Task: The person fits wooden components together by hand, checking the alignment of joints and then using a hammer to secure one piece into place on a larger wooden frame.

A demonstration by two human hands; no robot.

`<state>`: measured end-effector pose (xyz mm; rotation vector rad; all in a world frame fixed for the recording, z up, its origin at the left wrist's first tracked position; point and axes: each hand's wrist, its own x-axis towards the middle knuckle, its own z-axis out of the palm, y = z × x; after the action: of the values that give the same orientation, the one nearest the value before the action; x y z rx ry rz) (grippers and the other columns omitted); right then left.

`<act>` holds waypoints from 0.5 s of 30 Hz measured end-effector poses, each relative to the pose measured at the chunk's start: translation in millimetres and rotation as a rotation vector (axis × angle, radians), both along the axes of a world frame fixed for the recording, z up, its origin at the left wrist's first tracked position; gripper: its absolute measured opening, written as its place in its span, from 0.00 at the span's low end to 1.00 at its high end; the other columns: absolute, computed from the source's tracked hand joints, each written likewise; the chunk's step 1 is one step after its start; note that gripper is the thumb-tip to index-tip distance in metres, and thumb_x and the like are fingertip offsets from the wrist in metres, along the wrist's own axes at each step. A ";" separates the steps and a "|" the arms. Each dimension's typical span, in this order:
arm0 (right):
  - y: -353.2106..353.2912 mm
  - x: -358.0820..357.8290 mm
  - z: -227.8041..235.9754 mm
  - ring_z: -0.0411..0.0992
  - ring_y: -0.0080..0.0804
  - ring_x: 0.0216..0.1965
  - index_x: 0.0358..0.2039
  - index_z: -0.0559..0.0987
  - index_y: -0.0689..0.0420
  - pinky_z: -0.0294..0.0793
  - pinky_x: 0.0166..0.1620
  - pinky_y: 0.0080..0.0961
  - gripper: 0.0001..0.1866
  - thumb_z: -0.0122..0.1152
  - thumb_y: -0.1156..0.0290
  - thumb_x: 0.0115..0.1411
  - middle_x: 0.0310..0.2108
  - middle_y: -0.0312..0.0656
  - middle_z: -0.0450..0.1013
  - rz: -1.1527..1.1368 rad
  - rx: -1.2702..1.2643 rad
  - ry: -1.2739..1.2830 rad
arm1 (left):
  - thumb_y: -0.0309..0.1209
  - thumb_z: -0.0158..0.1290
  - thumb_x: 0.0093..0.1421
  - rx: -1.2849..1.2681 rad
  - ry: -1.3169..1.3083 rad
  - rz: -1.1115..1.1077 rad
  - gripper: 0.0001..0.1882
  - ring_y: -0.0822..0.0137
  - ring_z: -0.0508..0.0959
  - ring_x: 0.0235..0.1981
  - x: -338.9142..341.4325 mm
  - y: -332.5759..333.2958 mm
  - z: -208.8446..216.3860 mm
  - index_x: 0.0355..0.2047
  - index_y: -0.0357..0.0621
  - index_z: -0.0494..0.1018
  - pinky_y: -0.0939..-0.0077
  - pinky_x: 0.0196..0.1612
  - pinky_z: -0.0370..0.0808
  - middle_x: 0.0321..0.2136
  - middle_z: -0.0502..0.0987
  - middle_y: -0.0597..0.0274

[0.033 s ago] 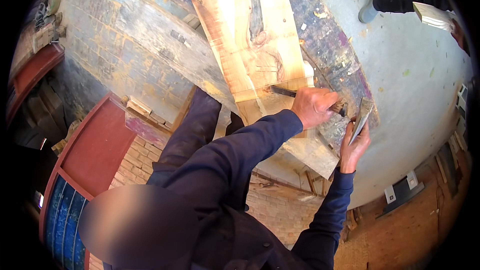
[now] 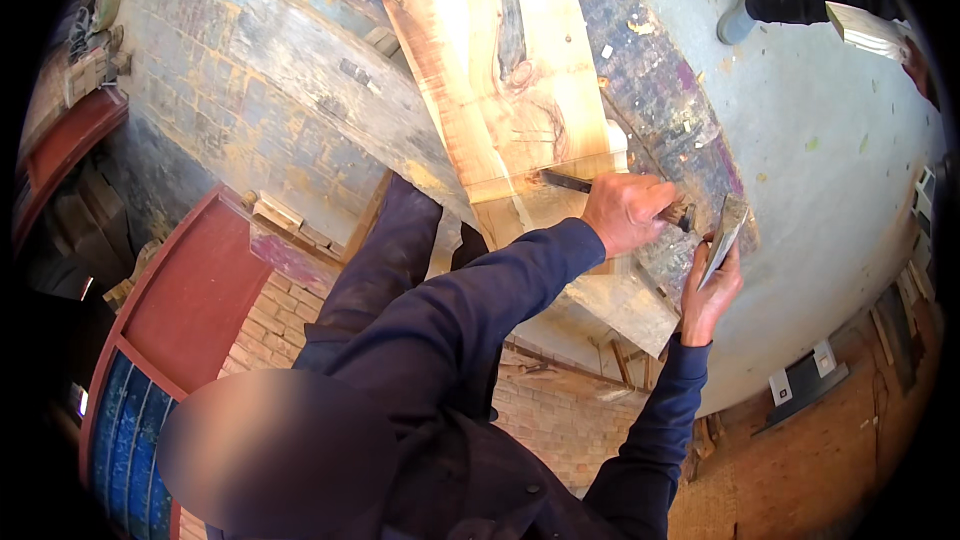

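Observation:
My left hand (image 2: 627,215) is closed around a chisel (image 2: 568,181). Its dark blade points left onto the pale wooden slab (image 2: 545,40), near a line across the slab's near end. The chisel's handle end, worn and frayed, sticks out to the right of my fist. Just right of it, my right hand (image 2: 712,290) grips a flat, grey, wedge-shaped tool (image 2: 728,237), apart from the chisel; its exact kind is unclear. The slab has a long dark knot and lies on a stained workbench (image 2: 690,120).
Wood chips lie on the bench and the floor. A weathered plank (image 2: 330,80) runs along the slab's left side. At the upper right another person's shoe (image 2: 738,24) shows, and their hand holds a pale wood block (image 2: 866,33). A red-framed piece (image 2: 195,285) stands at left.

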<state>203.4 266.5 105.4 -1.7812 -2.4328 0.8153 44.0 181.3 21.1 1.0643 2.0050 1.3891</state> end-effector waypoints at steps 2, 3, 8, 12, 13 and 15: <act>1.9 -5.8 4.6 0.73 0.27 0.28 0.47 0.80 0.66 0.75 0.36 0.31 0.12 0.61 0.77 0.64 0.29 0.45 0.80 -0.052 0.022 0.015 | 0.26 0.66 0.46 0.002 0.009 0.031 0.10 0.58 0.78 0.20 -1.2 1.5 -2.3 0.24 0.48 0.74 0.62 0.21 0.72 0.18 0.73 0.61; 3.6 -15.2 12.0 0.73 0.27 0.28 0.46 0.80 0.66 0.75 0.36 0.31 0.11 0.60 0.77 0.64 0.29 0.44 0.80 -0.105 0.021 0.026 | 0.27 0.66 0.45 -0.016 0.008 0.025 0.09 0.58 0.79 0.21 -1.8 1.1 -3.4 0.25 0.49 0.75 0.62 0.22 0.73 0.18 0.74 0.62; -20.3 -18.2 -14.7 0.75 0.29 0.28 0.48 0.79 0.65 0.75 0.35 0.33 0.14 0.60 0.79 0.61 0.27 0.47 0.77 -0.049 0.105 0.017 | 0.29 0.65 0.44 -0.014 -0.010 0.009 0.08 0.58 0.80 0.21 -4.0 1.4 -0.8 0.26 0.52 0.77 0.62 0.23 0.75 0.18 0.75 0.63; -18.1 -14.8 -18.8 0.73 0.26 0.27 0.45 0.79 0.65 0.73 0.34 0.32 0.11 0.59 0.79 0.61 0.26 0.44 0.76 0.046 0.039 -0.021 | 0.30 0.64 0.46 -0.047 0.071 -0.024 0.08 0.58 0.80 0.21 2.0 -7.2 -9.7 0.25 0.52 0.75 0.62 0.22 0.75 0.18 0.74 0.63; -14.2 -11.4 -16.4 0.72 0.25 0.27 0.44 0.79 0.65 0.72 0.33 0.31 0.10 0.59 0.79 0.61 0.25 0.42 0.75 -0.026 0.010 0.018 | 0.29 0.64 0.46 -0.042 0.070 -0.025 0.08 0.59 0.79 0.21 1.1 -7.2 -11.7 0.27 0.53 0.76 0.62 0.22 0.74 0.19 0.74 0.63; -6.2 -3.1 -17.3 0.70 0.23 0.27 0.41 0.79 0.64 0.71 0.33 0.30 0.08 0.59 0.79 0.61 0.25 0.39 0.75 -0.145 -0.024 0.078 | 0.29 0.64 0.46 -0.036 0.059 -0.024 0.09 0.60 0.79 0.20 1.0 -7.5 -14.7 0.29 0.53 0.78 0.62 0.22 0.73 0.19 0.74 0.64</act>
<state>200.3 260.3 88.1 -1.8696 -2.2257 0.8862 45.1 173.8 6.4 1.1225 2.0445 1.3192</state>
